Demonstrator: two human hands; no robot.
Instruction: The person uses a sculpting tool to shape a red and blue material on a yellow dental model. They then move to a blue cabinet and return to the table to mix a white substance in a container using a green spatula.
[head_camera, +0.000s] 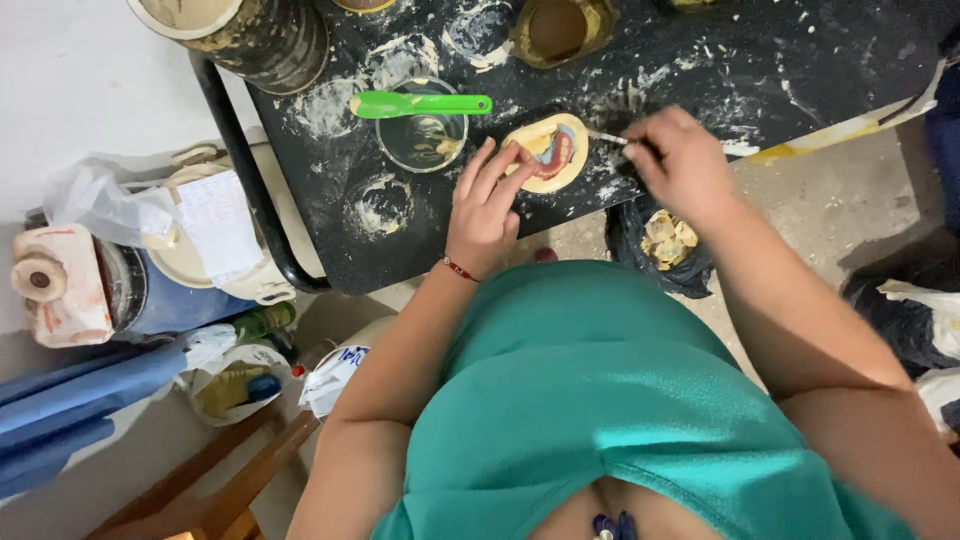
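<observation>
Left hand (487, 205) steadies the yellow plaster cast (548, 152) at frame centre — fingers spread. Right hand (680, 160) pinches a thin metal tool (607, 137) — tip blurred, handle hidden.

From my feed the scene is evenly and softly lit, with no hard glare. The black table (800, 60) reads dark but its white smears stay clear. My right hand (680, 160) is slightly smeared by motion blur, while the left hand (485, 205) is sharper. A soft shadow sits under the table edge on the pale floor (840, 210). The wide lens bends lines toward the corners, and the lower right edge goes soft and blurred
</observation>
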